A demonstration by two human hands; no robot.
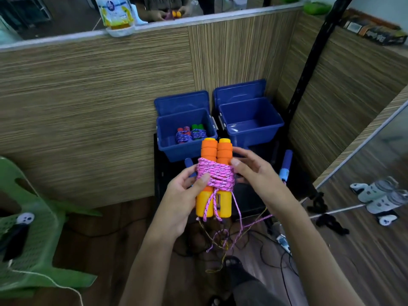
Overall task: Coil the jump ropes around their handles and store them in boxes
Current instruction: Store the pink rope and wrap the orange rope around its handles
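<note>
Two orange and yellow jump-rope handles (217, 151) stand side by side in mid-air, with pink rope (217, 176) coiled round their middle. My left hand (184, 195) grips the bundle from the left, thumb on the coils. My right hand (251, 168) pinches the right side of the coils. A loose tail of pink rope (237, 208) hangs down toward the floor. The left blue box (164, 133) holds two coiled ropes (191, 133). The right blue box (251, 120) has nothing in it. Both boxes have their lids open behind them.
Blue jump-rope handles (287, 162) lie on the black stand (157, 173) under the boxes. Wood-grain partitions (88, 107) close in the back and right. A green plastic chair (33, 239) is at the left. Cables and rope (220, 244) litter the floor.
</note>
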